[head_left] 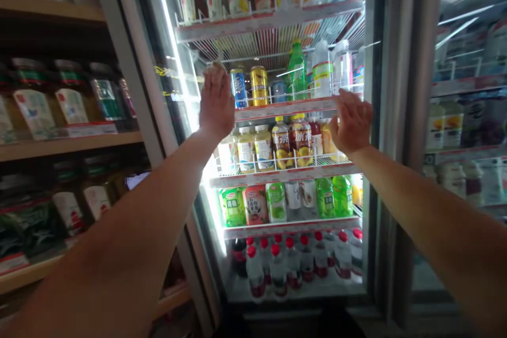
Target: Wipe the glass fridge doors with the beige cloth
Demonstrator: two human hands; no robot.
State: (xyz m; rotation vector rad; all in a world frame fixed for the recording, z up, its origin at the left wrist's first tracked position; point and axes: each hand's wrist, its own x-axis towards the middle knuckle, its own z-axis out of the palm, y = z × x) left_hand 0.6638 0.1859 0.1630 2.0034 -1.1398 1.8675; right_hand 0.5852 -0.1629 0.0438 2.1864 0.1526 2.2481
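Two empty grips, the left grip (216, 101) and the right grip (351, 121), stand open with fingers apart at a lit drinks cooler (374, 169). The left grip is just beside a blue can (238, 88) and a gold can (259, 86); the right grip reaches the front edge of the wire shelf (285, 108) under those cans.

Shiny metal cans (259, 86), glossy plastic bottles (263, 150), white wire racks (283, 162), and a kinda matt wooden shelf (59, 148) nearby.

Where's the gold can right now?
In the head view, the gold can stands on a cooler shelf between a tall blue can and a shorter blue can, just right of the left hand.
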